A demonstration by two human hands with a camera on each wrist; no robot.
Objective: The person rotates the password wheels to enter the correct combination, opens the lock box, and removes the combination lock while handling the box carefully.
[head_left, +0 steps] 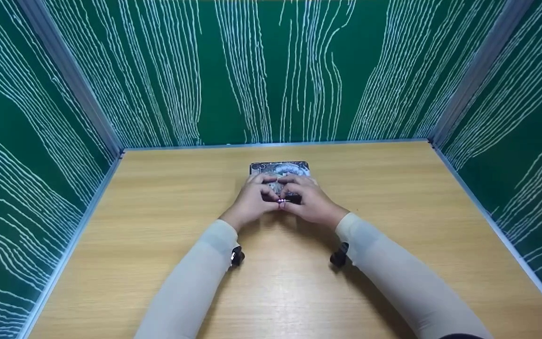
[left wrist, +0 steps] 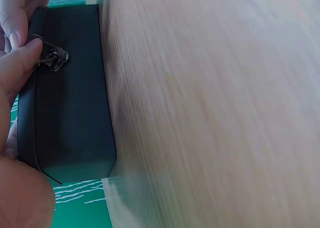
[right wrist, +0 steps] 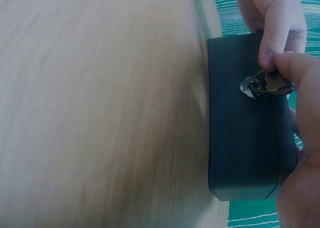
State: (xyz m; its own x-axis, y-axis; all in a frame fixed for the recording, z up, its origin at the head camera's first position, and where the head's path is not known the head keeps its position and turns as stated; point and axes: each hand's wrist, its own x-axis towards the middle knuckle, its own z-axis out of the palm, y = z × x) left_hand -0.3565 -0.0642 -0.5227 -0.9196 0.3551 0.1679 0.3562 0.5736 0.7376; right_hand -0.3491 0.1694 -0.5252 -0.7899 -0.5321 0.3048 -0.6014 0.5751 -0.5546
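Note:
A dark box with a patterned lid stands on the table, its plain black front towards the person. On that front hangs a bronze-coloured clasp, looped through a silvery metal fitting. The left hand and the right hand meet at the clasp, thumbs and fingertips on it from both sides. Other fingers of both hands rest on the lid. In the right wrist view the right thumb lies against the clasp, with the left thumb touching beside it. The fingers hide part of the clasp.
The wooden table reaches to green walls with white wavy lines at the back and both sides. A dark wrist camera is strapped at each sleeve, the left one and the right one just above the table.

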